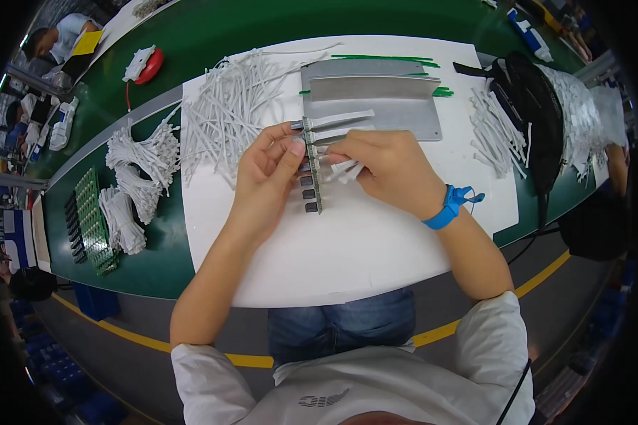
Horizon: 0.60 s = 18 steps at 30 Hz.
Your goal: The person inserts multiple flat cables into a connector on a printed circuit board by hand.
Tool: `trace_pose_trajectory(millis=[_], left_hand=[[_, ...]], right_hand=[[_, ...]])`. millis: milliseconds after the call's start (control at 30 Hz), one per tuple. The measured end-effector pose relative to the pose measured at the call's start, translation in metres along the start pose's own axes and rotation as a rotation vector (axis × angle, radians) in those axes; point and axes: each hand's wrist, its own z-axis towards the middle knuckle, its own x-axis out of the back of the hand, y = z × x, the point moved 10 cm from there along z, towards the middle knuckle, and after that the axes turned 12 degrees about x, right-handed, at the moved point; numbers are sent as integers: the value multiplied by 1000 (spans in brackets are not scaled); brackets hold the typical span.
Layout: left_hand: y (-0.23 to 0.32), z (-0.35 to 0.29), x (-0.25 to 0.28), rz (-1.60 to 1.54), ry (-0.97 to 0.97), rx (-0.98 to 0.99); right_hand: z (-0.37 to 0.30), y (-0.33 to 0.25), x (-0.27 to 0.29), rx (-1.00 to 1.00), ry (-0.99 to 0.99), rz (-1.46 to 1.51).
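Observation:
My left hand [261, 183] is closed on a narrow green circuit board strip [316, 185], which stands nearly lengthwise in front of me with several dark connectors along its left edge. Thumb and fingers pinch its upper part. At the strip's right side, my right hand [395, 168] is closed around a few short white flat cables [346, 170]; its fingertips are close to the strip, and what they pinch there is partly hidden. Two white strips [344, 119] reach right from the upper end of the board. A blue wrist strap [450, 207] is on my right wrist.
Beyond my hands lies a bent grey metal plate [422, 124] with green strips. Loose white cables [227, 106] are heaped left, and more [500, 134] lie right. Cable bundles [145, 156] and green board panels [96, 223] sit far left; a black bag [532, 106] lies far right.

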Motion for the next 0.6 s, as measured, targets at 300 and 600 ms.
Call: trace_pose_trajectory(millis=[300,600], left_hand=[[6,-4,-2,25,-2,-48],[13,-9,-14,229,16,-189]], right_hand=[[-16,36,-19,-482,108,513],[-16,39,-17,-449,100,451]])
